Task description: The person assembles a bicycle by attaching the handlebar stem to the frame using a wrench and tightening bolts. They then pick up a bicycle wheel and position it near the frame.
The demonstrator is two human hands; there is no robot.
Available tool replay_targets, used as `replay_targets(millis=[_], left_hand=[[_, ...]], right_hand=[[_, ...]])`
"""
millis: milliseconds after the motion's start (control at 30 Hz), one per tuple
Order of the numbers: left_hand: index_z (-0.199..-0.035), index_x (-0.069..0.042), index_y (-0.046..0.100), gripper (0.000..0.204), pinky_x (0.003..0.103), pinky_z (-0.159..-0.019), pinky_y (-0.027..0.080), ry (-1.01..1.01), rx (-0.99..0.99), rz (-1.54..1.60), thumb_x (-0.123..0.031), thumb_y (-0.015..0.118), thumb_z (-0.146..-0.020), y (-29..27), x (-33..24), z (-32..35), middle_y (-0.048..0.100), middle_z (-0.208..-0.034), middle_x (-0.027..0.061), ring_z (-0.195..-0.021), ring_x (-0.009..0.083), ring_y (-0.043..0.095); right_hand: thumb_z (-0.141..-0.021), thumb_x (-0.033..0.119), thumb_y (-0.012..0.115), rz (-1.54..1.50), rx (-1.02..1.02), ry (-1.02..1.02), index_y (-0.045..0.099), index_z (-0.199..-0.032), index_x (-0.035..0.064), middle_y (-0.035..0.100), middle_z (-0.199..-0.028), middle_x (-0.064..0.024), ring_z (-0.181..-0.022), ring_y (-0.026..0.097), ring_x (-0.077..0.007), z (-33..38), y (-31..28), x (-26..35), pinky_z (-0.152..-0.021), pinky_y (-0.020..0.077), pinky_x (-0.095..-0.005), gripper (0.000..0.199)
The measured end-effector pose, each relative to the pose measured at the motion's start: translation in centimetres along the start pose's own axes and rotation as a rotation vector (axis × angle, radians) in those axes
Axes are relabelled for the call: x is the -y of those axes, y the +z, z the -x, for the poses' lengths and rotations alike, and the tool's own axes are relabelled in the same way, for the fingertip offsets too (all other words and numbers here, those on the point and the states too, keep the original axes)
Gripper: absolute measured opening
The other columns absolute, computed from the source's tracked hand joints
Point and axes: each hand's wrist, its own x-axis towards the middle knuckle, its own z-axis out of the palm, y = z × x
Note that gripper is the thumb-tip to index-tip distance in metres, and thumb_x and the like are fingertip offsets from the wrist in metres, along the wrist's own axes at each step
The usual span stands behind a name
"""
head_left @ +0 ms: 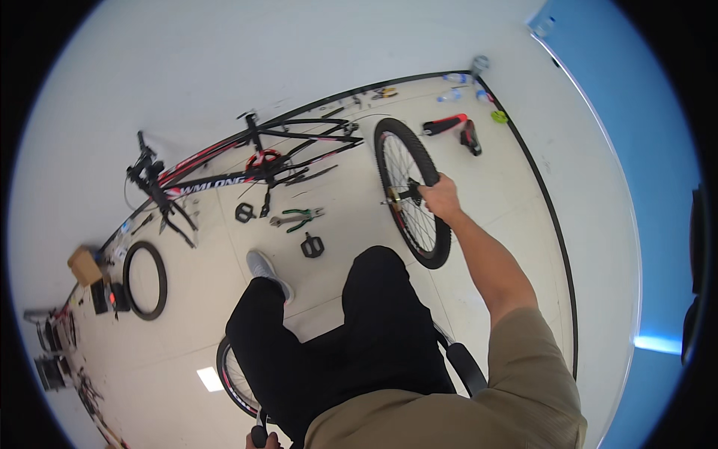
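My right hand [441, 197] is closed round the tyre of a bicycle wheel [383, 161] on its right side. The wheel stands steeply tilted beyond my right knee, with its hub and spokes facing left. Whether it touches the floor I cannot tell. At the lower edge, my left hand [263, 441] is wrapped round the black end of what looks like a chair armrest [259, 432]; the picture's edge cuts off part of this hand. A matching black armrest [465, 368] is by my right hip. Beside my left thigh, a second wheel [224, 367] is partly hidden.
A black-and-red bicycle frame [217, 179] lies ahead. Pedals [312, 245], green-handled pliers [301, 219] and a loose tyre [127, 280] are on the floor. A saddle [470, 138], bottles [451, 96] and a cardboard box [85, 266] are near the walls.
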Motion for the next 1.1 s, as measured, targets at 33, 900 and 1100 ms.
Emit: replay_targets(millis=[33,900,1100], left_hand=[[-0.103,0.004,0.060,0.028,0.031,-0.054,0.047,0.001,-0.006,0.004,-0.017,0.071,-0.086,-0.1,0.5,-0.2,0.059,-0.072,0.0066,-0.060,0.0157,0.054],[-0.111,0.003,0.060,0.036,0.034,-0.054,0.044,-0.078,0.009,0.076,-0.020,0.071,-0.086,0.3,-0.6,-0.1,0.057,-0.073,0.0079,-0.061,0.0171,0.052],[-0.120,0.008,0.059,0.048,0.035,-0.061,0.051,-0.026,0.042,0.021,-0.022,0.072,-0.084,0.0,-1.0,-0.4,0.064,-0.083,0.0118,-0.069,0.0195,0.059]], right_hand=[[-0.075,0.022,0.068,0.040,-0.016,-0.035,0.066,-0.101,-0.0043,0.070,-0.096,-0.0278,-0.096,0.067,-0.0418,-0.5,0.6,-0.5,-0.087,0.0526,-0.0444,0.038],[-0.077,0.023,0.068,0.072,-0.020,-0.078,0.065,-0.105,-0.0024,0.070,-0.099,-0.0260,-0.099,0.067,-0.0412,2.3,0.6,1.8,-0.089,0.0528,-0.0443,0.038],[-0.076,0.018,0.070,-0.015,-0.038,-0.071,0.065,-0.102,-0.0049,0.070,-0.090,-0.0242,-0.088,0.069,-0.0386,1.0,0.9,-0.7,-0.082,0.0535,-0.0420,0.034]])
